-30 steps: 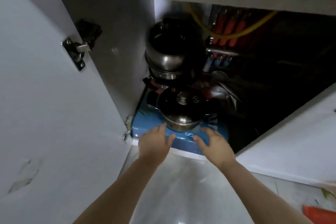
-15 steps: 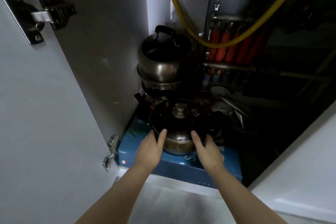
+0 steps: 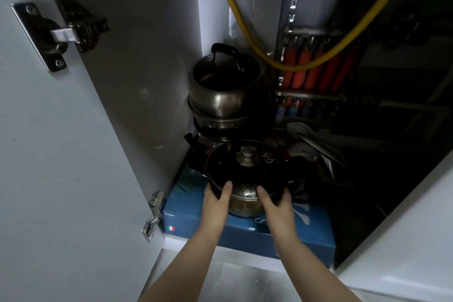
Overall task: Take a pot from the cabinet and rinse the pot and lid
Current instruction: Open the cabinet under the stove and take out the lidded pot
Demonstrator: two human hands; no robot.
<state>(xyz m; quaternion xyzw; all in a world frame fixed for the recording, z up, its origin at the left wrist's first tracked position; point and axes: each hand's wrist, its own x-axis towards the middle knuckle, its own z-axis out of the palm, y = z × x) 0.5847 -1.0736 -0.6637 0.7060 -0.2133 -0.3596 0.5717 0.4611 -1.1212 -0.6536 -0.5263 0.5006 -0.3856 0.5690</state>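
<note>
You had both arms reaching into the open white cabinet [image 3: 152,76]. Your left hand [image 3: 215,203] held the left side of the small shiny steel pot [image 3: 245,206], with the thumb up against its wall and the other fingers curled round the back. Your right hand [image 3: 277,206] held the right side the same way, thumb on the front and fingers wrapped round the rim. The pot sat on a flat blue cardboard box [image 3: 245,230] at the front of the cabinet floor. Its dark glass lid [image 3: 247,167] with a round metal knob was on top of it, closed.

Behind the pot stood a tall pile of bigger steel pots [image 3: 225,95], and the top one had a black loop handle. A thick yellow hose [image 3: 245,27] hung down in a curve over that pile. Further back on the right were orange pipes [image 3: 316,68] on a metal bar. To the right of the pot lay some dark metal things, too dim to tell what they were. The white cabinet door [image 3: 49,154] stood open on your left, with a silver metal hinge [image 3: 58,34] near its top and another low down, just beside the blue box
</note>
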